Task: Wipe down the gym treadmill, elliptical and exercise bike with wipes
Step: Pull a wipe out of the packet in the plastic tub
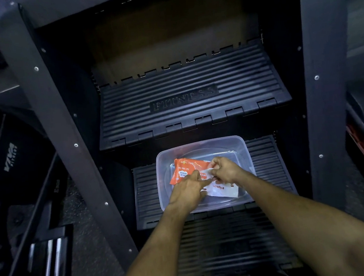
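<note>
Off to the left sits a dark machine housing (12,158) with a white logo, then a grey frame post (46,102) slanting down the side of what looks like a stair-climbing machine with ribbed black steps. On the lower step (146,185) stands a clear plastic tub (201,144), and inside it lies the orange-and-white wipes pack (185,171), tilted against the tub's floor.

The left hand (188,191) lies across the pack's middle with fingers fairly straight, pressing it down rather than gripping it. Just beside it, the right hand (223,170) has its fingers curled in a pinch on something white at the pack's opening; I can't tell whether that is the seal flap or the first wipe.

Trouble from here would come mostly from the pull. The tub looks light and rests on a ridged step, so a sharp tug could skid or tip it off the edge. If the left hand eases up, the whole pack may lift instead of giving up one sheet. A hard yank could also drag out a chain of wipes or tear one. The light is dim, so a dropped wipe would be easy to lose between the steps.
</note>
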